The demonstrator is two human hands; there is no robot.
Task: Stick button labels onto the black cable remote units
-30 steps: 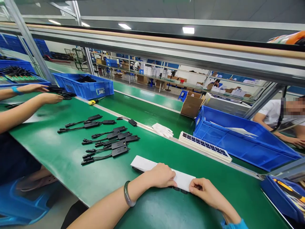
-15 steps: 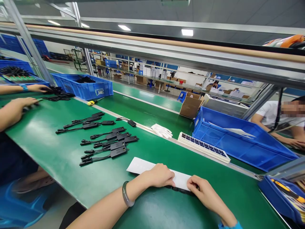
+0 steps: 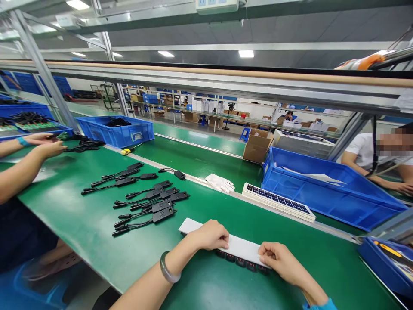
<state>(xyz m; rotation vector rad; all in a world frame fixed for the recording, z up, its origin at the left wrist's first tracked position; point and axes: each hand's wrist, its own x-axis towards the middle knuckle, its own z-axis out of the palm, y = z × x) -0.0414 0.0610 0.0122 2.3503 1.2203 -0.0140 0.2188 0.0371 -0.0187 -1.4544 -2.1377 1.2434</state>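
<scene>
- Left hand (image 3: 211, 234): fingers curled narrow, fingertips on the white strip (image 3: 243, 247) around mid-length, gripping it near its front edge.
- Right hand (image 3: 277, 258): thumb and fingers pinched on the right end of the same strip.
- White strip: in front of the wearer, slanting from upper left to lower right, plain face up. Row of black parts (image 3: 240, 261) shows below its near edge; can't tell if they touch the green table (image 3: 200, 284).
- Bracelet (image 3: 166, 268) on the left wrist.
- Black modules (image 3: 163, 214) with short cables: loose group on the table, left of the strip, several overlapping, cables mostly toward the left.
- One more module (image 3: 179, 175) sits apart by the metal rail.
- White glove (image 3: 220, 182) lies across that rail, beyond the strip.
- Stack of white strips (image 3: 278, 201), dark squares along the top one, just right of the glove, beside the large blue bin (image 3: 287, 181).
- Smaller blue bin (image 3: 108, 133) at far left, black parts inside; yellow-handled tool (image 3: 125, 151) next to it.
- Co-worker's hands (image 3: 53, 148) at left edge, near dark parts; exact grip unclear.
</scene>
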